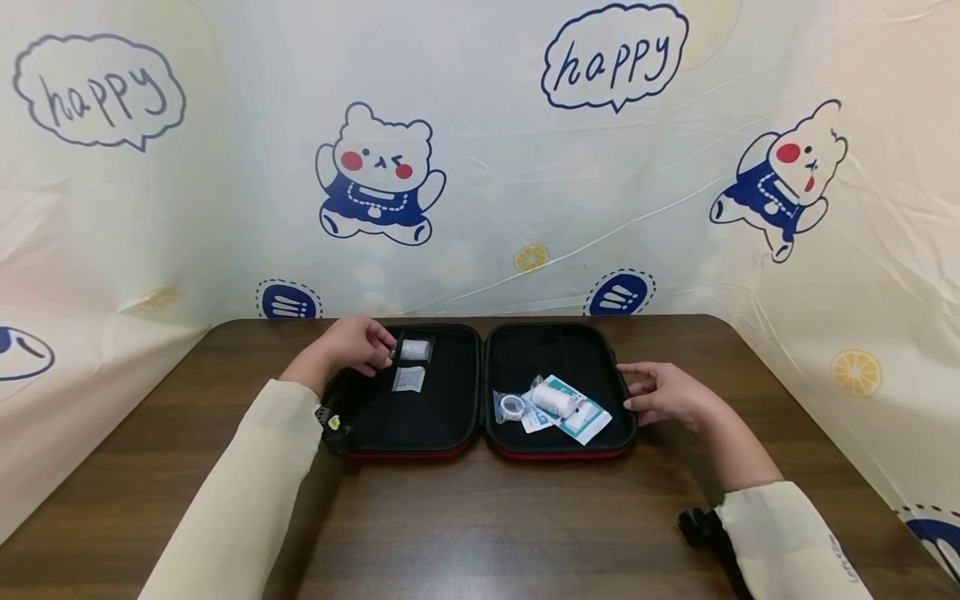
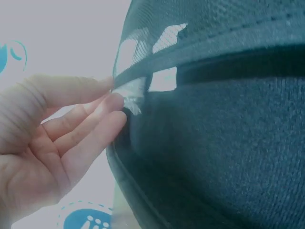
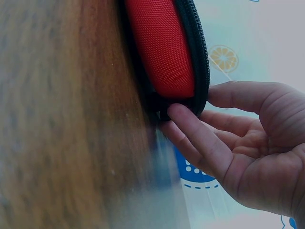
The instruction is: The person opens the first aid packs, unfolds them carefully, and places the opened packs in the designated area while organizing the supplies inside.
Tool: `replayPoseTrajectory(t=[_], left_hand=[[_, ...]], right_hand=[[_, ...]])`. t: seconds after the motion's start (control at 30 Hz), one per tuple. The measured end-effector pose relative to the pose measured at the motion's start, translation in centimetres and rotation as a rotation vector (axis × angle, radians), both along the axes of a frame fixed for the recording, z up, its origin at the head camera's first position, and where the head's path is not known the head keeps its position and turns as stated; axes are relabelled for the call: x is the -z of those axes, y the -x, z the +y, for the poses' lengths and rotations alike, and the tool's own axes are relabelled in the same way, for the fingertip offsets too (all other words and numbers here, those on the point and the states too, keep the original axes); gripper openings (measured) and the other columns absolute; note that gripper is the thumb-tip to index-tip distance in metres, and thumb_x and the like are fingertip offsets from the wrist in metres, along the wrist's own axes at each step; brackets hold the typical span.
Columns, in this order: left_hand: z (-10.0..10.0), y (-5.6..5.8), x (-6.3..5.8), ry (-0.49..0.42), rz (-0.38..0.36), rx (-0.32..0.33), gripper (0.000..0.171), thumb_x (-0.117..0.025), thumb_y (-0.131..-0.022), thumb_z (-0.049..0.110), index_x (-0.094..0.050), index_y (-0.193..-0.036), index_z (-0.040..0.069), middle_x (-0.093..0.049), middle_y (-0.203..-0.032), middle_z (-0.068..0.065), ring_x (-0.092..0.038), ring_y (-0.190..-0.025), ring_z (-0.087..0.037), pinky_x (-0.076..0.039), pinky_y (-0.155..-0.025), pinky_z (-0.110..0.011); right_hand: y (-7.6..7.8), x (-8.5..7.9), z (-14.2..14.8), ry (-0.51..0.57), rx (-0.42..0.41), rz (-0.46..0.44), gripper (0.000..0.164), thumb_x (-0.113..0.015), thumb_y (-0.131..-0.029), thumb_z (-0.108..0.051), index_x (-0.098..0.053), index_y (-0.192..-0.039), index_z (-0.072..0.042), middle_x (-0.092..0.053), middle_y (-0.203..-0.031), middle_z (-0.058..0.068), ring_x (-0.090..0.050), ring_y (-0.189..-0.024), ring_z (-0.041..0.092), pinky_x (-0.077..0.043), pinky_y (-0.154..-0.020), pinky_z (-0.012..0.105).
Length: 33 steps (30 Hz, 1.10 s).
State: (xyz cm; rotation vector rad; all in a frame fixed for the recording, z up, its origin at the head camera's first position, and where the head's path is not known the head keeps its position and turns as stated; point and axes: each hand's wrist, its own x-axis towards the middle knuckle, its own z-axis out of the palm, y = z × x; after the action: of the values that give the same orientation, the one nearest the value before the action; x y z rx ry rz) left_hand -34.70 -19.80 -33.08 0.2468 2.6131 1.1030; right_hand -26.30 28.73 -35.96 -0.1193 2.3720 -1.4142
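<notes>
Black fabric lines a red-sided case (image 1: pixel 450 412) lying unfolded flat on the bench (image 1: pixel 525 533). Its left half has a mesh pocket (image 2: pixel 224 33) with a wrapped white roll (image 1: pixel 415 350) and a small white packet (image 1: pixel 408 380) at its opening. The left hand (image 1: pixel 356 343) brings its fingers together there; whether they pinch wrapper or pocket edge, I cannot tell. The right hand (image 1: pixel 667 392) touches the case's outer right side, fingers spread. Inside the right half, a white bottle-shaped bundle (image 1: pixel 553 400) rests on a teal-and-white packet (image 1: pixel 594 421), beside a bagged white ring (image 1: pixel 512 407).
</notes>
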Motion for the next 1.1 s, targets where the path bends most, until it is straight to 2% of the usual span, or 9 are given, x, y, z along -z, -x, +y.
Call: replayPoseTrajectory(t=[0.4,0.63,0.87,1.1], left_hand=[[3.6,-0.6,-0.8,0.057,0.148,0.141,0.025,-0.074,-0.085,0.003,-0.069,-0.109,-0.002,-0.065,-0.099,-0.013,-0.061,-0.081,-0.024,-0.058,-0.069,-0.033],[5.9,-1.1,-0.8,0.043,0.19,0.219,0.022,-0.075,-0.083,0.003,-0.07,-0.105,0.0,-0.067,-0.103,-0.018,-0.063,-0.075,-0.022,-0.058,-0.065,-0.032],[8.0,-1.7,-0.9,0.045,0.219,0.267,0.023,-0.076,-0.082,0.004,-0.071,-0.104,0.001,-0.068,-0.092,-0.007,-0.062,-0.075,-0.02,-0.057,-0.065,-0.03],[10.0,-2.2,-0.7,0.081,0.229,0.309,0.02,-0.079,-0.081,0.007,-0.073,-0.099,0.005,-0.068,-0.088,-0.002,-0.062,-0.074,-0.016,-0.055,-0.063,-0.029]], right_hand=[[0.0,0.1,0.0,0.01,0.001,0.0,0.069,-0.066,-0.088,0.002,-0.032,-0.148,0.005,-0.057,-0.122,0.03,-0.066,-0.088,0.025,-0.057,-0.079,0.041],[0.0,-0.1,0.0,0.003,0.005,-0.003,0.069,-0.066,-0.088,0.002,-0.032,-0.148,0.004,-0.056,-0.123,0.031,-0.066,-0.09,0.025,-0.057,-0.08,0.041],[-0.1,0.0,0.0,0.004,-0.004,0.003,0.069,-0.066,-0.089,0.002,-0.031,-0.148,0.005,-0.056,-0.123,0.032,-0.066,-0.089,0.025,-0.057,-0.079,0.042],[-0.1,0.1,0.1,0.003,-0.015,0.011,0.069,-0.066,-0.089,0.001,-0.03,-0.148,0.005,-0.054,-0.124,0.034,-0.066,-0.088,0.025,-0.058,-0.078,0.043]])
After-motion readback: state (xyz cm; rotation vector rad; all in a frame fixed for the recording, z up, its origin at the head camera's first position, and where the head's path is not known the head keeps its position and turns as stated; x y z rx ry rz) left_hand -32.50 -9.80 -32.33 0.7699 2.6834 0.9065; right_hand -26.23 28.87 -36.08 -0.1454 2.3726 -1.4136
